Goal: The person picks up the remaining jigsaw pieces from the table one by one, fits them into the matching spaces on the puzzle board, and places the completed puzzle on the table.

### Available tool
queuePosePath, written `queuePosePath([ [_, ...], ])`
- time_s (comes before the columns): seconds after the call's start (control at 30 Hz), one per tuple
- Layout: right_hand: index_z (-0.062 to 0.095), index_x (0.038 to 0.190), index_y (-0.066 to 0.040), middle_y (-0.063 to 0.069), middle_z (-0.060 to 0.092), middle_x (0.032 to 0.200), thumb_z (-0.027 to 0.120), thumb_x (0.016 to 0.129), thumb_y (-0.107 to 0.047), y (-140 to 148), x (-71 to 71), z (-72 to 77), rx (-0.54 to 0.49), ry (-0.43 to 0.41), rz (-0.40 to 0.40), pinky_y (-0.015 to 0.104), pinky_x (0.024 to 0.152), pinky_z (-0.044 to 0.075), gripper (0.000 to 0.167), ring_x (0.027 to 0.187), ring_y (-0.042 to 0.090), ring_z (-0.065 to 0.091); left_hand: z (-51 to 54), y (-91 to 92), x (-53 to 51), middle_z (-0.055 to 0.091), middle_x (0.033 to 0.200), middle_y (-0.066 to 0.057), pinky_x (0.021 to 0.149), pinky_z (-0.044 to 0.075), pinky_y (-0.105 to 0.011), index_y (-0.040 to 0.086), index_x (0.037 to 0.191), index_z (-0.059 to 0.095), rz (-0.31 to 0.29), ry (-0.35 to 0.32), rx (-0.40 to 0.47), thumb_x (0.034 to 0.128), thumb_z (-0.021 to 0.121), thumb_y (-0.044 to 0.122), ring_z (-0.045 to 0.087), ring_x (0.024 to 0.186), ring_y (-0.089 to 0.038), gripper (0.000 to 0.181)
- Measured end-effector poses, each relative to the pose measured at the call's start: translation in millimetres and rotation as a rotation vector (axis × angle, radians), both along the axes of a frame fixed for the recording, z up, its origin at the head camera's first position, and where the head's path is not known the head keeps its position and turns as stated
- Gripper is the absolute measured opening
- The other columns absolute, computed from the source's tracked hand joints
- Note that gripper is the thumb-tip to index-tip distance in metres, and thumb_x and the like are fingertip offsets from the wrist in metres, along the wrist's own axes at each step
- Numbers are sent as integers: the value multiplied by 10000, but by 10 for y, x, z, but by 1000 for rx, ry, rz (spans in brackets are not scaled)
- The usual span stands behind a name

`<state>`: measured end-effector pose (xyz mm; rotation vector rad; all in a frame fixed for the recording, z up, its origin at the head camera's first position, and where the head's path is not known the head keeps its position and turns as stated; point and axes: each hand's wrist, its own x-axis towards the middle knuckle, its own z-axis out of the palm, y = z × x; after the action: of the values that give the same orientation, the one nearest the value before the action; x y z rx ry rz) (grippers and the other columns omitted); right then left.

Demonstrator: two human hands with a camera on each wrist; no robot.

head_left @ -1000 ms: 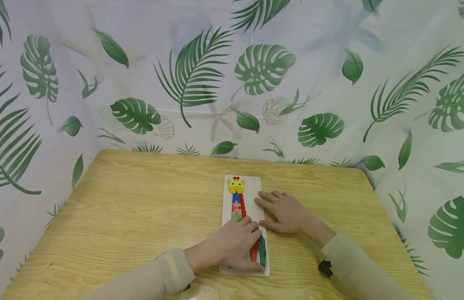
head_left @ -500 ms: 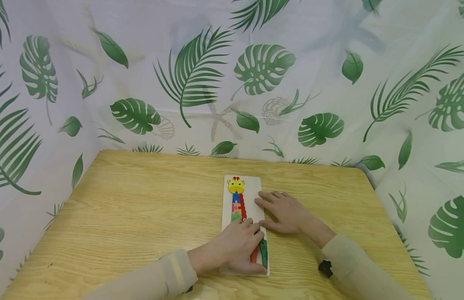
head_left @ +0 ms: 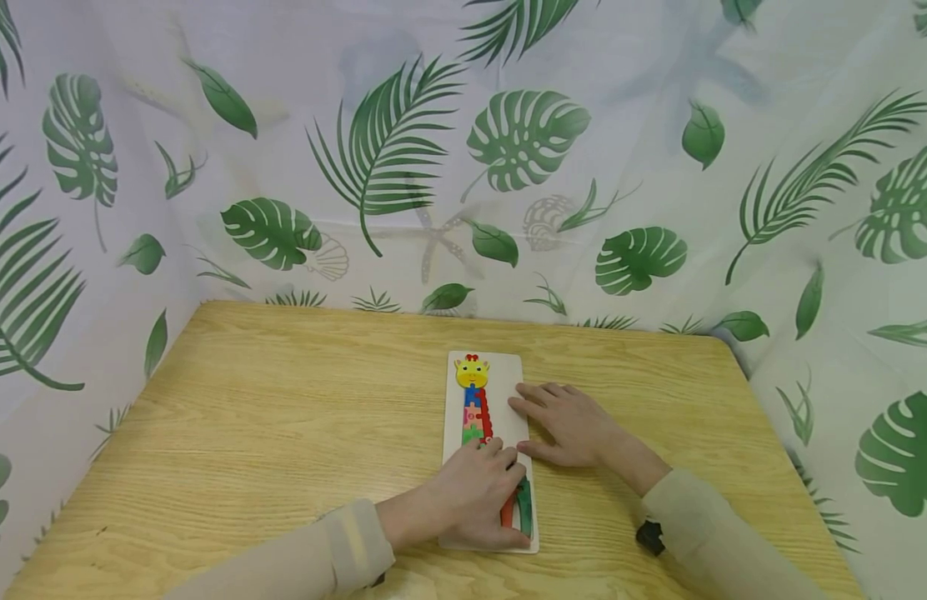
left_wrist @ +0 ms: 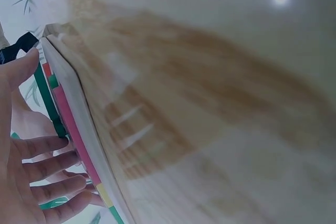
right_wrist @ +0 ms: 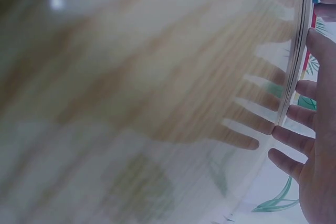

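Note:
A giraffe puzzle on a pale wooden board (head_left: 506, 383) lies lengthwise on the table. Its yellow head piece (head_left: 472, 373) is at the far end. Blue, pink, light green and red neck pieces run below it. My left hand (head_left: 478, 496) lies over the near half and covers many pieces. Its thumb and forefinger hold a dark green puzzle piece (head_left: 524, 507) by its ends; in the left wrist view this green piece (left_wrist: 48, 100) sits above a pink piece (left_wrist: 76, 132). Fairly straight fingertips of my right hand (head_left: 568, 425) touch the board's right edge.
The wooden table (head_left: 298, 400) extends on both sides of the board. Behind and beside it hangs a white cloth (head_left: 403, 283) printed with green leaves. A black strap (head_left: 649, 536) shows under the right sleeve.
My left hand and the dark green piece have shifted slightly right, and the piece then slightly back left. The right hand and the board stay in place.

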<state>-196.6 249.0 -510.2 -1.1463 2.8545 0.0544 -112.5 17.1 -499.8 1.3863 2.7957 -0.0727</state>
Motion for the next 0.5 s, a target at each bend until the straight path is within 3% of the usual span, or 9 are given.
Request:
queuePosePath([
  [0.5,500,1577,-195,91,497,1637,495,1019,-665,-6,4,3,1,11,3,584,1181,462,729,1448,352,534,29,8,13,654,1389,-15,1042,557,-376,170,1381,614,0,2,-27,895,464,879,622,1246,-206,872],
])
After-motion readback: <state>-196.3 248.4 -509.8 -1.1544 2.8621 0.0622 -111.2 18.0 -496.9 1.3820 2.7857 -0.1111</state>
